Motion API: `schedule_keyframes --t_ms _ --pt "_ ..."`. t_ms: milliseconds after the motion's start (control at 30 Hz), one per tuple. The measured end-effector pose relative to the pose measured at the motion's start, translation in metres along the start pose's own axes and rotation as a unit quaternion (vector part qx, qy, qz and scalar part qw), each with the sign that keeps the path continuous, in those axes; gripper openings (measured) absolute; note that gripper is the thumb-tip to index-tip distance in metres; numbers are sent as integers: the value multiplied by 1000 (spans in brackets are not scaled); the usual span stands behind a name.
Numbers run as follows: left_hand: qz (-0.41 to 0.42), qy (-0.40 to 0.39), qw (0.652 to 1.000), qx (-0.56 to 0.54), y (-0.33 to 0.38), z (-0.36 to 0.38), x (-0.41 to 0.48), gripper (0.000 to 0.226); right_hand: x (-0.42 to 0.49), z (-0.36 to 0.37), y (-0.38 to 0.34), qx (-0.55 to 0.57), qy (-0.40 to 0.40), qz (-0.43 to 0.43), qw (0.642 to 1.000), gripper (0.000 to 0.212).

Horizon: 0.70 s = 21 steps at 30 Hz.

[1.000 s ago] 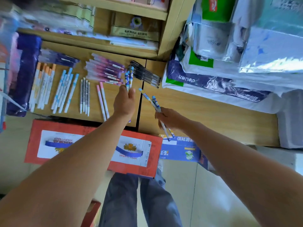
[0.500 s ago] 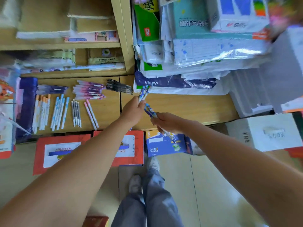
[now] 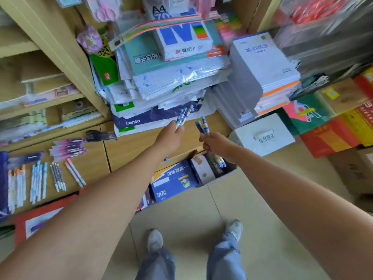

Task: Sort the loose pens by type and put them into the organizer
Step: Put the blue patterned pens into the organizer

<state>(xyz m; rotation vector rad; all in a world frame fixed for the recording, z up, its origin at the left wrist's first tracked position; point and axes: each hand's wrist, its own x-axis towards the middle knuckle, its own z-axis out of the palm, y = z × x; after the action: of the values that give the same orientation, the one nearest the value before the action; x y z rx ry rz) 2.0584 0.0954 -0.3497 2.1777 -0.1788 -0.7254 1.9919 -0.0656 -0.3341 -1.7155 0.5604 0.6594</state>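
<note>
Pens (image 3: 182,116) of blue-and-white printed plastic, gripped in my left hand (image 3: 171,136), tip toward one o'clock; my right hand (image 3: 217,143) grips matching pens (image 3: 202,126) pointing twelve. Sorted pen rows (image 3: 38,178) lie at nine o'clock, nearer my left.

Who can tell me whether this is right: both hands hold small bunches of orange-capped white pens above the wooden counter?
Not quite. The head view shows the left hand and right hand holding blue patterned pens; the orange-capped white pens lie on the wooden counter.
</note>
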Motion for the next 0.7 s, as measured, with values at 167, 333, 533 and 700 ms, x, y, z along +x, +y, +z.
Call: schedule_keyframes --t_ms 167,333,533,700 --pt "4 -28 999 -22 100 75 16 28 -23 -119 23 32 98 -3 995 28" --pt "5 -31 999 -11 189 146 36 33 -52 -230 44 53 106 -1 993 33" --pt "34 -53 997 -43 276 200 68 30 -55 -332 56 -76 169 -24 982 35" --pt "66 -81 995 -8 340 228 126 32 -34 -413 45 -99 211 -34 972 38"
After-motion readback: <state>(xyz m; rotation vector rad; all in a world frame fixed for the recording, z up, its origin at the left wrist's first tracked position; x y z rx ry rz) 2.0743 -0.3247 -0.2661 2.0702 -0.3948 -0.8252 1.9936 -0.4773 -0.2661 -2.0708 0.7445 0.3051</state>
